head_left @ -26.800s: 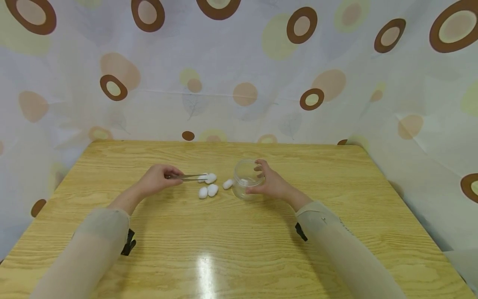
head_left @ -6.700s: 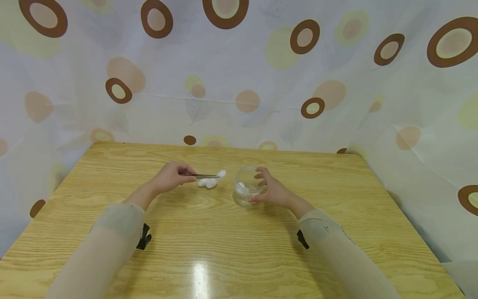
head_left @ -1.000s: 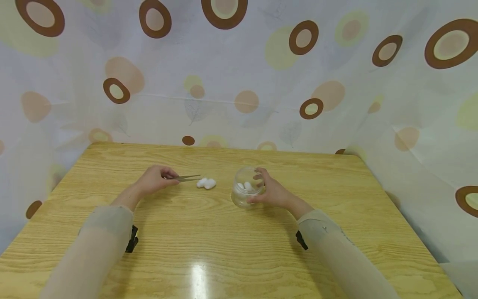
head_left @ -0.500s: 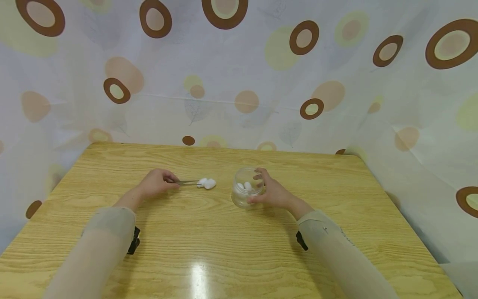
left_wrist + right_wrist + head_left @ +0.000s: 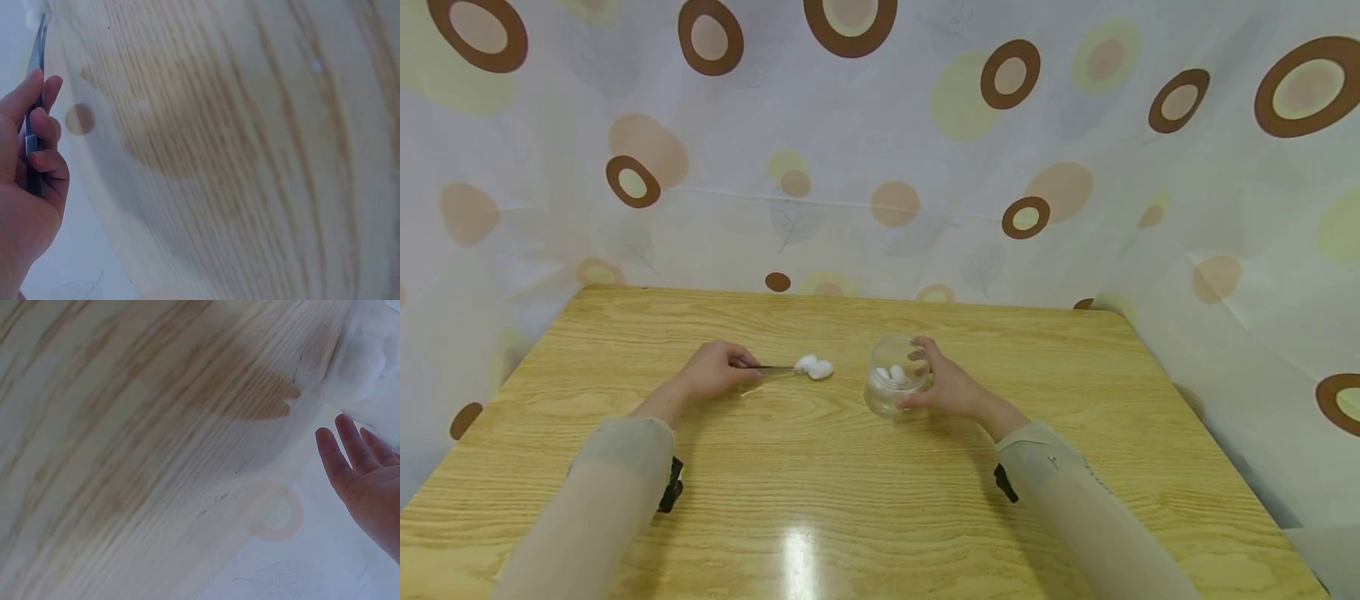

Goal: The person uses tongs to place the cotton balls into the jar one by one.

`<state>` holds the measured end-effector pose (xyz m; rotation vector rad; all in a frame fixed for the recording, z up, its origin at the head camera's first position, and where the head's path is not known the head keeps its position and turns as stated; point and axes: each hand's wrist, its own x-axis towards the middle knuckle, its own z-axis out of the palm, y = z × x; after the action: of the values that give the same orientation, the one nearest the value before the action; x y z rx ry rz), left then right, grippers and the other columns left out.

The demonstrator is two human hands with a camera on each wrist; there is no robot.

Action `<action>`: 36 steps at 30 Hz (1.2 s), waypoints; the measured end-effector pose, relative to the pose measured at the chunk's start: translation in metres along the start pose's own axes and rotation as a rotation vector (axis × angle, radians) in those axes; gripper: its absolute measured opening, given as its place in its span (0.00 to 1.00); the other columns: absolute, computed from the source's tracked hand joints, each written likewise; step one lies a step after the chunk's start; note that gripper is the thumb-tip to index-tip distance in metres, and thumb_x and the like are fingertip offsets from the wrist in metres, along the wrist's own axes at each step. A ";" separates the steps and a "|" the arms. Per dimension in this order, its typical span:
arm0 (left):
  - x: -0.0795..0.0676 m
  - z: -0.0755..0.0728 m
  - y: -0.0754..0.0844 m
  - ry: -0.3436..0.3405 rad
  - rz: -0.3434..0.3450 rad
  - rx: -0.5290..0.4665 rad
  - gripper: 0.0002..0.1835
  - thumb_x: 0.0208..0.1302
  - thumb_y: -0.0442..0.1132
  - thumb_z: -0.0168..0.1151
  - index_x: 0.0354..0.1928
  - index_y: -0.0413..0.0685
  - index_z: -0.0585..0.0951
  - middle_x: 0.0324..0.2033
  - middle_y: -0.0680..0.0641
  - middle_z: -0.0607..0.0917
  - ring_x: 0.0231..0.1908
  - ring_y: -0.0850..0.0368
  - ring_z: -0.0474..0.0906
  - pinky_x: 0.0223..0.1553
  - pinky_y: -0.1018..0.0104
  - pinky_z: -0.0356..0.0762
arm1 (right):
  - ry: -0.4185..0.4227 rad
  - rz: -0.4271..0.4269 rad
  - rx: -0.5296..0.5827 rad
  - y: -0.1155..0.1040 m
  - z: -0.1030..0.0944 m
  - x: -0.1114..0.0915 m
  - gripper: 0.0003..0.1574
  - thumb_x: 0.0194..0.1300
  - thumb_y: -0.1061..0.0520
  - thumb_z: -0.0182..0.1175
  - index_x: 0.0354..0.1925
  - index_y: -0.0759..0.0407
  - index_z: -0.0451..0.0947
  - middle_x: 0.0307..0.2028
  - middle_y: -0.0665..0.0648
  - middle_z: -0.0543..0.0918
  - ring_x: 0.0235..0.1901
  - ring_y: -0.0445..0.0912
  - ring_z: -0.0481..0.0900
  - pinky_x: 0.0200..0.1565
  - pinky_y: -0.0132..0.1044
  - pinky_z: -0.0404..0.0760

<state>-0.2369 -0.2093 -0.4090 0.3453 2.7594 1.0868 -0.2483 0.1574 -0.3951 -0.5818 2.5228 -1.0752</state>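
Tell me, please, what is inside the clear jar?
Inside the clear jar, at least two white balls are visible. The right hand covers part of the jar's right side in the head view, so I cannot tell whether anything else is hidden behind it.

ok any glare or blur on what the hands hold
Head view: glare streak on the table near the picture's bottom edge, clear of the tweezers and jar; left wrist view: bluish haze, loose white balls soft at the corner; right wrist view: washed out, white balls in the jar hazy.
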 end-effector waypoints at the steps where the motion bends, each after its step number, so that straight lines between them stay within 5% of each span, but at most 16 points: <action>1: 0.000 0.000 -0.001 0.005 -0.003 -0.003 0.13 0.63 0.39 0.60 0.44 0.38 0.83 0.39 0.41 0.84 0.41 0.49 0.79 0.44 0.55 0.77 | -0.001 0.001 0.001 0.000 0.000 0.000 0.63 0.52 0.47 0.71 0.71 0.56 0.41 0.68 0.63 0.59 0.65 0.60 0.62 0.60 0.56 0.67; 12: -0.002 -0.006 0.003 0.063 -0.017 -0.013 0.12 0.64 0.38 0.59 0.43 0.37 0.82 0.40 0.39 0.84 0.40 0.50 0.79 0.42 0.58 0.77 | -0.002 -0.003 -0.006 -0.001 0.000 0.000 0.63 0.52 0.46 0.71 0.71 0.57 0.40 0.68 0.64 0.59 0.65 0.60 0.62 0.60 0.56 0.67; 36: 0.002 -0.021 0.013 0.017 -0.006 -0.097 0.15 0.64 0.42 0.59 0.47 0.38 0.81 0.39 0.40 0.83 0.38 0.46 0.78 0.40 0.56 0.77 | -0.015 -0.002 0.007 -0.001 0.000 -0.001 0.63 0.53 0.46 0.70 0.72 0.56 0.39 0.69 0.64 0.58 0.64 0.60 0.64 0.59 0.56 0.67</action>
<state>-0.2415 -0.2127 -0.3850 0.3167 2.7085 1.2217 -0.2473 0.1575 -0.3938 -0.5883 2.5058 -1.0759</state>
